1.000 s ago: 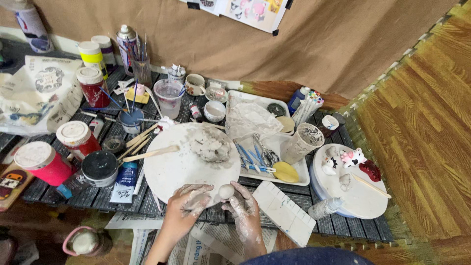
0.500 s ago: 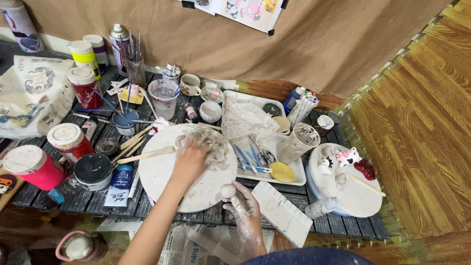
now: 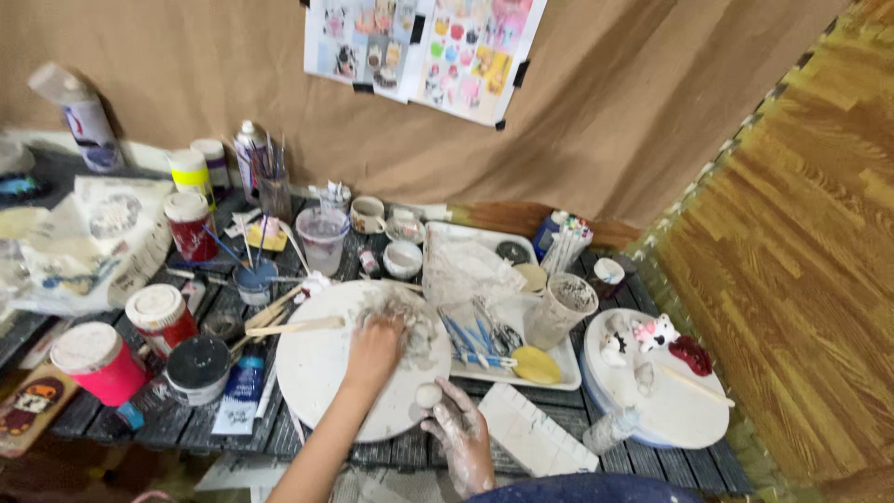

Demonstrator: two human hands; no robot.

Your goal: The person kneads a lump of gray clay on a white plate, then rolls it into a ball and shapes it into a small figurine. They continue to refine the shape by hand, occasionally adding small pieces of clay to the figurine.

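Now your left hand (image 3: pixel 372 349) presses into the grey clay lump (image 3: pixel 410 321) on the round white board (image 3: pixel 321 373) at lower centre, apparently clutching it; your right hand (image 3: pixel 461 438) pinches 1 small clay ball (image 3: pixel 427 395).

Small pale clay ball (image 3: pixel 428 395), roundish, smooth, pinched at fingertip height over the near edge of a round white board (image 3: pixel 321 373). Grey clay lump (image 3: pixel 405 321), smeared and flattened, lies on the board's far right part.
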